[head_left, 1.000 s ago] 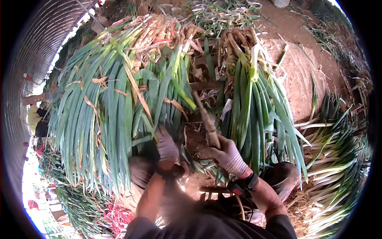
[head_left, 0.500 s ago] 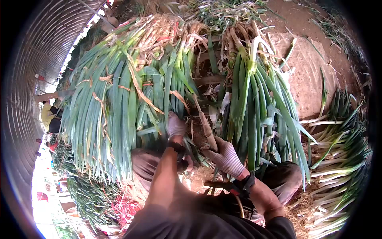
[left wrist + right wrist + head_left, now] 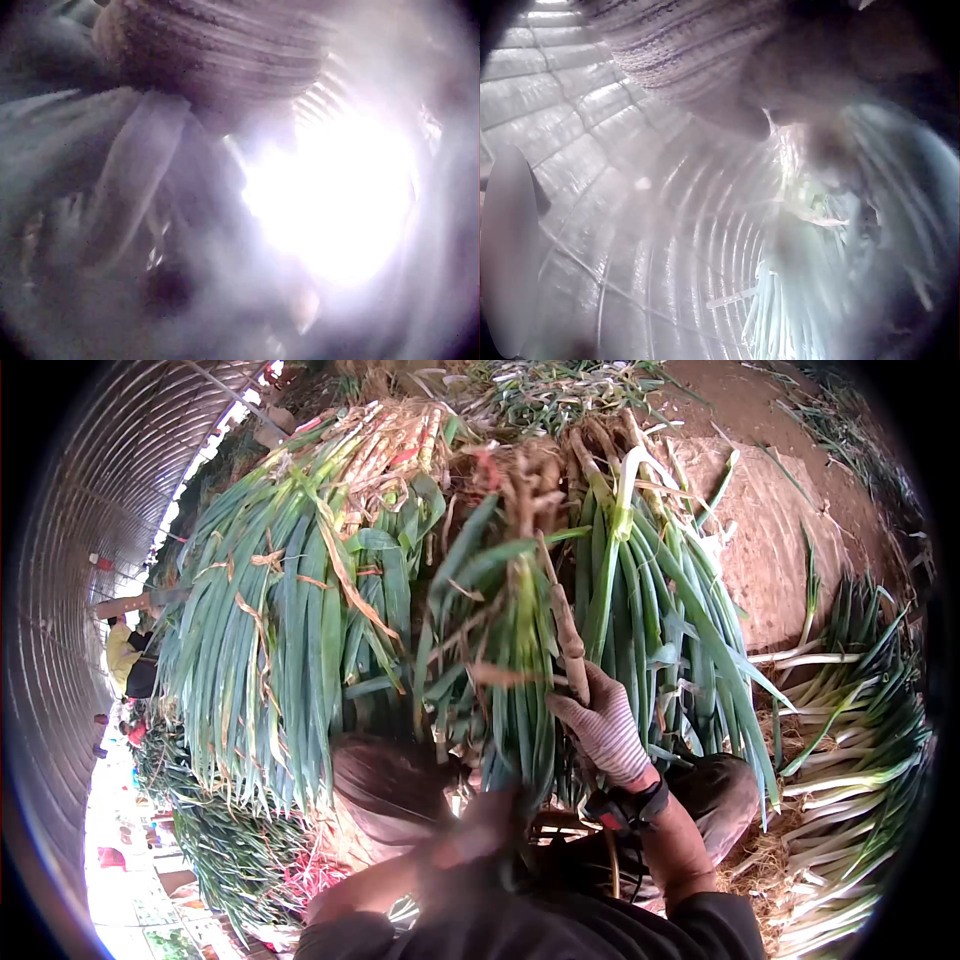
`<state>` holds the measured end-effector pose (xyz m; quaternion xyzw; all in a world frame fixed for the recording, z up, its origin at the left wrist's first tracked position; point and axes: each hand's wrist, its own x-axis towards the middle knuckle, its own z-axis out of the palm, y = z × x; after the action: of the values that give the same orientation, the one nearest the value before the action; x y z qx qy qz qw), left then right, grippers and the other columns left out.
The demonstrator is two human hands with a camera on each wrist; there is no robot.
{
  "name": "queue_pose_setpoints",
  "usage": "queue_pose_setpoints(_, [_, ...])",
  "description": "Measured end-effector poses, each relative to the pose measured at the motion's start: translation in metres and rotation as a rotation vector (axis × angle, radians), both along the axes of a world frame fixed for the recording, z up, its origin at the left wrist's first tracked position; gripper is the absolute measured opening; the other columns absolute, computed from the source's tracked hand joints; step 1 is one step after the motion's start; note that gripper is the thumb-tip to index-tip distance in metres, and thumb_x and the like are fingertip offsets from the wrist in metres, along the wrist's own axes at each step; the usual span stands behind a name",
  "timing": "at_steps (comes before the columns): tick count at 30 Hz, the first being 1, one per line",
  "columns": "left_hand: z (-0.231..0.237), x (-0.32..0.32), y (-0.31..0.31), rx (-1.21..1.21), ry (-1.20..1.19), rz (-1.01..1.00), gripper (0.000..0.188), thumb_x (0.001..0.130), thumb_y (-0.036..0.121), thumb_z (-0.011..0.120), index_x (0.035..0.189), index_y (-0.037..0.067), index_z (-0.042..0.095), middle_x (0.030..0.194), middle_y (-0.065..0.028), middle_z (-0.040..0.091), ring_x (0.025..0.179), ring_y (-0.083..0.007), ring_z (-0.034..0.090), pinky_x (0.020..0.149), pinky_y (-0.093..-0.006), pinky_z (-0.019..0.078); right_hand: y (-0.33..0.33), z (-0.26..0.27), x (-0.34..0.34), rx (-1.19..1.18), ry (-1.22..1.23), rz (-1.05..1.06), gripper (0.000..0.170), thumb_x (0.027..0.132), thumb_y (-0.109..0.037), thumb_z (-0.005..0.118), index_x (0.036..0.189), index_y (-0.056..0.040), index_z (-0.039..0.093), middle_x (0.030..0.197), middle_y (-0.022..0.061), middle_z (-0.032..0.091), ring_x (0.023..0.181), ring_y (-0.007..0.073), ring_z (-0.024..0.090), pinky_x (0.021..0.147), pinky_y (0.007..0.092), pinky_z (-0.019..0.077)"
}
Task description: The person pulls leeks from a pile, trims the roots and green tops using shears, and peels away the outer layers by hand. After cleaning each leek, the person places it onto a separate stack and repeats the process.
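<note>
A loose bunch of green onions (image 3: 525,690) hangs blurred in the middle, roots away from the body, leaves toward it. Low at those leaves is my left hand (image 3: 490,820), smeared by motion; it appears to grip the leaf ends, its fingers not distinct. In the left wrist view the striped glove (image 3: 217,52) lies against leaves (image 3: 139,165). My right hand (image 3: 605,725), in a striped glove, grips the near end of a knobbly brown stick (image 3: 566,630), whose thin far end points away beside the bunch. The right wrist view shows the glove (image 3: 690,52), but its fingertips are hidden.
Big onion piles lie at left (image 3: 270,620) and right (image 3: 650,620) of the middle bunch. Trimmed white-stemmed onions (image 3: 840,780) are stacked at far right, near a brown sheet (image 3: 770,550). Both knees flank the work; another person (image 3: 125,655) is far left.
A bunch has come off the right side of the left pile into the middle. My left hand has moved back toward the body; my right hand and the stick have shifted slightly right and away.
</note>
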<state>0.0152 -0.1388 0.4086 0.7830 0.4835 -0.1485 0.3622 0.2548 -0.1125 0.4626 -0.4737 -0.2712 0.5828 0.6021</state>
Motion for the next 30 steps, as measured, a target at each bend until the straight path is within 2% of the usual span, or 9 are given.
queue_pose_setpoints(3, [0.008, -0.059, 0.027, -0.446, -0.013, -0.085, 0.06, 0.079, 0.033, 0.079, 0.123, 0.0, 0.055, 0.105, -0.0222, 0.067, 0.093, -0.032, 0.066, 0.083, -0.0408, 0.0525, 0.002, -0.012, -0.006, -0.094, -0.009, -0.009, 0.047, 0.089, -0.008, 0.07, 0.129, 0.0074, 0.051, 0.106, 0.005, 0.062, 0.092, 0.0107, 0.055, 0.085, 0.0264, 0.0475])
queue_pose_setpoints(6, [0.094, -0.042, 0.064, 0.009, 0.201, -0.074, 0.059, 0.077, 0.036, 0.082, 0.119, -0.001, 0.062, 0.103, -0.018, 0.068, 0.093, -0.0271, 0.067, 0.084, -0.0363, 0.0544, -0.001, -0.023, -0.012, -0.12, -0.137, -0.06, 0.048, 0.089, -0.011, 0.07, 0.129, 0.0074, 0.051, 0.106, 0.0066, 0.062, 0.092, 0.0116, 0.056, 0.085, 0.0266, 0.0482])
queue_pose_setpoints(9, [0.105, -0.026, 0.09, 0.067, -0.411, 0.197, 0.04, 0.081, 0.03, 0.078, 0.108, 0.004, 0.065, 0.106, -0.016, 0.068, 0.095, -0.0266, 0.068, 0.08, -0.0419, 0.053, -0.003, -0.035, -0.024, -0.066, -0.236, -0.036, 0.053, 0.089, -0.015, 0.071, 0.131, 0.0077, 0.049, 0.101, 0.0086, 0.063, 0.087, 0.0131, 0.058, 0.08, 0.028, 0.0506])
queue_pose_setpoints(13, [0.034, 0.039, 0.142, 0.67, -0.266, -0.068, 0.068, 0.077, 0.04, 0.08, 0.124, -0.002, 0.053, 0.114, -0.0228, 0.063, 0.101, -0.0359, 0.064, 0.086, -0.0419, 0.0528, -0.024, -0.029, -0.039, -0.075, -0.282, -0.004, 0.054, 0.086, -0.013, 0.071, 0.131, 0.0069, 0.05, 0.097, 0.0089, 0.066, 0.079, 0.0118, 0.061, 0.073, 0.028, 0.0522])
queue_pose_setpoints(21, [0.008, 0.093, 0.195, 0.588, 0.02, 0.027, 0.079, 0.075, 0.036, 0.081, 0.128, -0.009, 0.044, 0.116, -0.0299, 0.06, 0.102, -0.0421, 0.064, 0.089, -0.0454, 0.0527, -0.081, -0.025, -0.059, -0.121, -0.415, 0.074, 0.054, 0.082, -0.006, 0.071, 0.13, 0.0069, 0.051, 0.102, 0.0074, 0.065, 0.094, 0.0116, 0.057, 0.085, 0.0273, 0.0486])
queue_pose_setpoints(24, [0.027, 0.052, 0.236, 0.001, -0.347, 0.229, 0.064, 0.071, 0.018, 0.083, 0.122, -0.008, 0.052, 0.104, -0.0205, 0.068, 0.095, -0.0294, 0.067, 0.089, -0.0375, 0.0527, -0.089, -0.01, -0.047, -0.221, -0.21, -0.033, 0.048, 0.082, -0.005, 0.069, 0.125, 0.0064, 0.053, 0.096, 0.0027, 0.063, 0.087, 0.0094, 0.055, 0.081, 0.0269, 0.0483])
queue_pose_setpoints(26, [0.061, 0.036, 0.211, 0.14, -0.549, 0.305, 0.062, 0.071, 0.019, 0.084, 0.119, -0.007, 0.054, 0.099, -0.0151, 0.07, 0.092, -0.024, 0.066, 0.086, -0.0348, 0.0529, -0.096, 0.003, -0.04, -0.221, -0.317, 0.024, 0.046, 0.082, -0.006, 0.068, 0.124, 0.0049, 0.054, 0.094, 0.003, 0.062, 0.086, 0.0095, 0.055, 0.08, 0.0269, 0.0484])
queue_pose_setpoints(28, [0.055, 0.031, 0.187, 0.221, -0.323, 0.2, 0.077, 0.07, 0.034, 0.088, 0.122, -0.007, 0.048, 0.098, -0.0177, 0.069, 0.086, -0.0241, 0.068, 0.082, -0.0364, 0.0553, -0.101, 0.019, -0.046, -0.229, -0.357, 0.102, 0.048, 0.082, -0.006, 0.067, 0.127, 0.0043, 0.053, 0.097, 0.0059, 0.063, 0.088, 0.0109, 0.056, 0.081, 0.0275, 0.0486])
queue_pose_setpoints(30, [0.015, 0.028, 0.139, 0.358, -0.432, 0.112, 0.082, 0.071, 0.041, 0.085, 0.124, -0.005, 0.043, 0.107, -0.0326, 0.063, 0.103, -0.04, 0.065, 0.088, -0.0445, 0.0527, -0.098, 0.024, -0.055, -0.212, -0.427, 0.128, 0.051, 0.082, -0.007, 0.066, 0.13, 0.0041, 0.051, 0.1, 0.0092, 0.065, 0.091, 0.0125, 0.057, 0.082, 0.0285, 0.049])
